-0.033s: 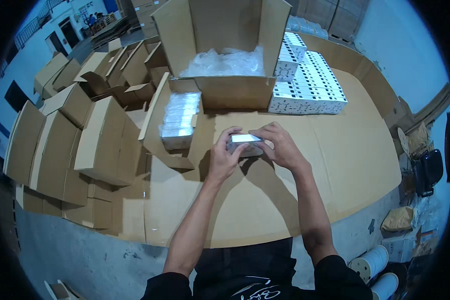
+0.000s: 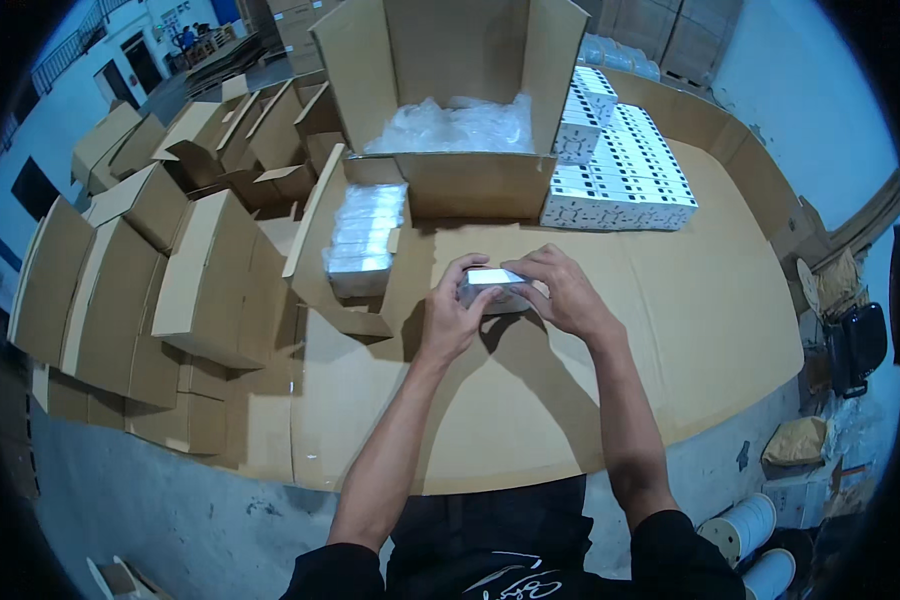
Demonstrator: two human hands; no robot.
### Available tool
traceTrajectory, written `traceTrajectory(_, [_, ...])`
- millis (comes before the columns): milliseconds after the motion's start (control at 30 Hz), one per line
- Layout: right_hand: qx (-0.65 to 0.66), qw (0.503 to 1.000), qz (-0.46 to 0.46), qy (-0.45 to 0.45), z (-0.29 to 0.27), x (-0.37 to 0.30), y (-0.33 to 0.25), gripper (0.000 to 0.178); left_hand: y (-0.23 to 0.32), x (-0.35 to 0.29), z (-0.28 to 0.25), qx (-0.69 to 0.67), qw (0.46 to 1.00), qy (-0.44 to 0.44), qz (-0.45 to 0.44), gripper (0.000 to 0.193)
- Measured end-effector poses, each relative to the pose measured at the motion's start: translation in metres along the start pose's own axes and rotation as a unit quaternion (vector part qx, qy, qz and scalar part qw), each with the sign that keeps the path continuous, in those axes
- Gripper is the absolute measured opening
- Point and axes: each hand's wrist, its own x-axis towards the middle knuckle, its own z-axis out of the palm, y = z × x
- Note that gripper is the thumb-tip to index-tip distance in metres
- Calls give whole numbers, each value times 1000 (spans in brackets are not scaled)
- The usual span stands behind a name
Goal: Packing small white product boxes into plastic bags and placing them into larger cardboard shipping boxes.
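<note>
While the left hand (image 2: 453, 308) curls snugly around the left end of a small box (image 2: 497, 279), thumb pressed along its near side, the right hand (image 2: 563, 287) pinches at the other end, fingers bent over the far right corner and thumb tucked below; neither hand is spread, both are half curled with the box between them, and what a show of light on its bright, glossy top; whether its base touches the cardboard-covered table (image 2: 700, 330) beneath the hands, I cannot tell; just left of the left hand stands an open carton (image 2: 315, 240), and look inside, a row of wrapped packs (image 2: 363, 235) in shiny clear film, one behind another, with a gap at the end nearest the person; straight beyond both hands rises a larger open carton (image 2: 482, 188), flaps up, with crumpled clear plastic (image 2: 457, 125) heaped in it; beyond the right hand and off to its right, white boxes (image 2: 625, 175) with dark markings sit packed in rows, a few piled higher at the left; far out to the left hand's left, brown cartons (image 2: 208, 270) crowd the table; and down to the right, well below the right hand, spools (image 2: 740, 527) lie by the floor's edge.
</note>
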Motion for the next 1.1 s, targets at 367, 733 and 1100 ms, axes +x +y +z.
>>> traceTrajectory(367, [-168,974,42,-146,-28,27,5,20,25,-93,-28,427,900,-73,56,57])
traceTrajectory(733, [243,962,44,120,62,69,-52,28,30,-92,-37,392,918,-59,6,43])
traceTrajectory(1100, [93,994,-36,-37,63,94,-84,31,24,-93,-41,376,925,-61,0,41])
